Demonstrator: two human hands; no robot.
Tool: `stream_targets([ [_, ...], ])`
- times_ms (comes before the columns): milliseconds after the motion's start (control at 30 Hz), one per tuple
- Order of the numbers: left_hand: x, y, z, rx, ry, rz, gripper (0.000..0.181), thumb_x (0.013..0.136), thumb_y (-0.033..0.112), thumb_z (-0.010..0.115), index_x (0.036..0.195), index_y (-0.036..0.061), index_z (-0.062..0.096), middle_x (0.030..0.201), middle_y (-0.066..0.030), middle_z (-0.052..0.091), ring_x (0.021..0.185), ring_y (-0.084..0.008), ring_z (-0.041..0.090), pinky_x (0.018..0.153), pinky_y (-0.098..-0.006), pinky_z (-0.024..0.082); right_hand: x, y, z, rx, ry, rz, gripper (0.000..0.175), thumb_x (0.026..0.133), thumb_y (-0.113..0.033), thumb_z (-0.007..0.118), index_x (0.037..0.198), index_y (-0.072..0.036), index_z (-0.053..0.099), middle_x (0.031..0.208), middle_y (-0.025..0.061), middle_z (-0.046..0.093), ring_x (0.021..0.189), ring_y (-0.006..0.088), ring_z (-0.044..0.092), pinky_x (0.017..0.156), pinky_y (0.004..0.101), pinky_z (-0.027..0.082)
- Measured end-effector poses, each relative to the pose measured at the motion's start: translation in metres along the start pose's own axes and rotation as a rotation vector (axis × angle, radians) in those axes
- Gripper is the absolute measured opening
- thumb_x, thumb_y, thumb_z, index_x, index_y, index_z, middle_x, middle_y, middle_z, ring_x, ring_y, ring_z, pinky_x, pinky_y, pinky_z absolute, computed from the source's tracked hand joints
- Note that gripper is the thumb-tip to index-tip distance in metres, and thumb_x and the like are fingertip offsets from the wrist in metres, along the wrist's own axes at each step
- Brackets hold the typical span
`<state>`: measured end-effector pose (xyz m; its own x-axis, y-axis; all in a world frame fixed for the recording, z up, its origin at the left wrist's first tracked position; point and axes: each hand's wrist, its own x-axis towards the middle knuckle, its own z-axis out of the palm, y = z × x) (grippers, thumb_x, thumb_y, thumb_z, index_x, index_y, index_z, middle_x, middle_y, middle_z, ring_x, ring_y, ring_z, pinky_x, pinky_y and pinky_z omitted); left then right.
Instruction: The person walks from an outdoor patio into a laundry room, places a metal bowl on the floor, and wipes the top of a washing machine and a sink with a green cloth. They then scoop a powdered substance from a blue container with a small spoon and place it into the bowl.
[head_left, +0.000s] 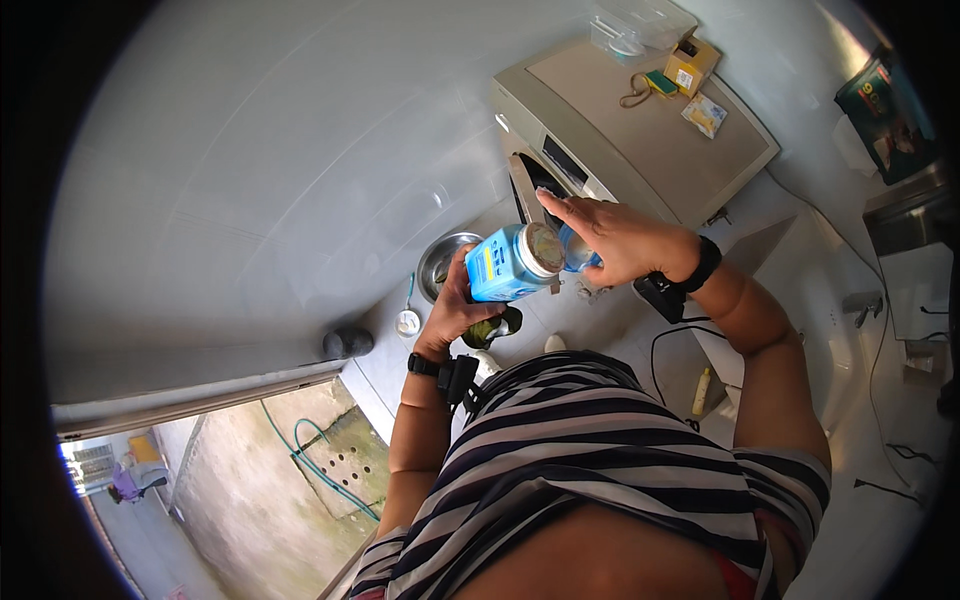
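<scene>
My left hand grips a blue plastic jar that bears writing and is tilted to the right. The jar's mouth is uncapped and shows something pale inside. Just right of the mouth, my right hand holds a clear blue lid between thumb and fingers, with its index finger stretched out. Below the hands stands a front-loading washing machine, its door ajar. Behind my left hand, a metal basin rests on the floor.
A sponge, a small cardboard box, a packet and a clear plastic container lie on the washing machine. A small white bowl and a dark round object are on the floor. A green hose runs outside the doorway.
</scene>
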<state>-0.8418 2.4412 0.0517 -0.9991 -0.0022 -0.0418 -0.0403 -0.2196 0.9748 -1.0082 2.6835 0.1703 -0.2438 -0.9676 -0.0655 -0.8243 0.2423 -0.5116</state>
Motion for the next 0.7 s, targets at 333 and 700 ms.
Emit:
stream_targets([
  [333, -0.006, 0.011, 0.005, -0.094, 0.001, 0.014, 0.096, 0.062, 0.0, 0.082, 0.141, 0.0057, 0.027, 0.13, -0.0051, 0.045, 0.124, -0.0179, 0.041, 0.108, -0.0328, 0.028, 0.026, -0.009, 0.011, 0.203, 0.174, -0.266, 0.094, 0.076, -0.009, 0.064, 0.149, -0.004, 0.005, 0.139, 0.0261, 0.036, 0.127, 0.0379, 0.04, 0.107, 0.0413, 0.031],
  [700, -0.017, 0.029, 0.003, -0.254, -0.024, -0.133, 0.083, 0.071, 0.025, 0.076, 0.139, 0.0013, 0.034, 0.122, -0.0075, 0.051, 0.115, -0.0191, 0.048, 0.102, -0.0329, 0.035, 0.052, -0.019, 0.033, 0.205, 0.468, -0.322, 0.092, 0.093, -0.061, 0.037, 0.147, 0.006, 0.005, 0.12, 0.024, 0.048, 0.113, 0.0314, 0.048, 0.102, 0.039, 0.033],
])
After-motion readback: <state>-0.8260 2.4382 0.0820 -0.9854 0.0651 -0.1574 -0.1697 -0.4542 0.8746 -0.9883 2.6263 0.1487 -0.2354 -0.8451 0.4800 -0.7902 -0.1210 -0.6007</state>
